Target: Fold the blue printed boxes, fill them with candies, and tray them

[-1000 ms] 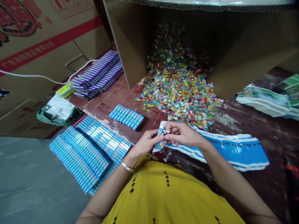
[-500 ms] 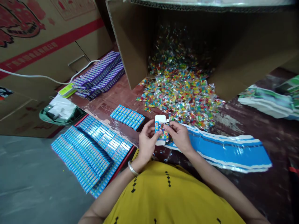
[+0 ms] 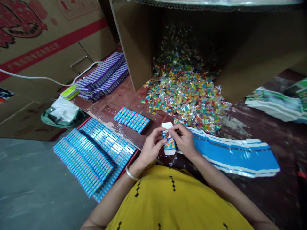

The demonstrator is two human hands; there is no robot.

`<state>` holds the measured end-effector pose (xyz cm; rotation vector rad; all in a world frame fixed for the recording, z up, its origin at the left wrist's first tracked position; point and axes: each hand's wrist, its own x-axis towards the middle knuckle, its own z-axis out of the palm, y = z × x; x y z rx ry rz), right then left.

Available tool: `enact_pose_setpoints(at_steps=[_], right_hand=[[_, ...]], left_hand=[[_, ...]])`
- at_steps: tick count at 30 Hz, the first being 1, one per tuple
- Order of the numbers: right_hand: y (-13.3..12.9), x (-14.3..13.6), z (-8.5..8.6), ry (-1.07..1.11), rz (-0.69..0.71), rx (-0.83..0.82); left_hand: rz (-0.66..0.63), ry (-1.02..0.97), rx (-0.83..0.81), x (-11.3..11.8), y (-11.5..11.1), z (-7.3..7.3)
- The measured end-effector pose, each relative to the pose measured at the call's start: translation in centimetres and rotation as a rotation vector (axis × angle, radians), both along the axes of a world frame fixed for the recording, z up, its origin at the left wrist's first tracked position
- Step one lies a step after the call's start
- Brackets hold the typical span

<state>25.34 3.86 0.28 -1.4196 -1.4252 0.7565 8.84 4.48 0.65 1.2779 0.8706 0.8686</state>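
Observation:
A small printed carton (image 3: 169, 143) with white flaps at its top and bottom is held in front of my body. My left hand (image 3: 152, 145) grips its left side, thumb on the printed face. On the upper right edge, near the top flap, the fingers of my right hand (image 3: 183, 139) are closed. Just beyond lies a heap of wrapped colourful candies (image 3: 189, 99), spilling from a big cardboard box (image 3: 137, 48). Right of my right hand, a fanned row of flat blue cartons (image 3: 235, 156) lies on the table. A short row of filled-out blue boxes (image 3: 131, 119) stands to the left.
Stacked blue boxes (image 3: 81, 163) fill a red-edged tray at lower left. Purple boxes (image 3: 103, 76) stand behind, near a green power strip (image 3: 69, 92) with a white cable. A green bag (image 3: 62, 113) is at the left; green-white flat cartons (image 3: 275, 102) lie at the right.
The carton has moved slightly down and right and now looks narrower, its printed face turned towards me. Both hands have shifted with it, still holding it.

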Motion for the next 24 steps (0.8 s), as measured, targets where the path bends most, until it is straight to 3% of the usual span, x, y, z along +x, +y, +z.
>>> enact_pose_setpoints(at_steps=[8, 13, 18, 24], right_hand=[[1.2, 0.2, 0.7, 0.359, 0.053, -0.057], [1.8, 0.8, 1.2, 0.314, 0.187, -0.148], [2.6, 1.5, 1.3, 0.292, 0.190, -0.292], [3.1, 1.7, 1.4, 0.230, 0.203, -0.289]], left_hand=[[0.146, 0.002, 0.016, 0.3, -0.4, -0.1], [0.160, -0.021, 0.004, 0.2, -0.5, -0.3], [0.161, 0.050, 0.067, 0.1, -0.5, 0.0], [0.100, 0.038, 0.029, 0.0, -0.5, 0.3]])
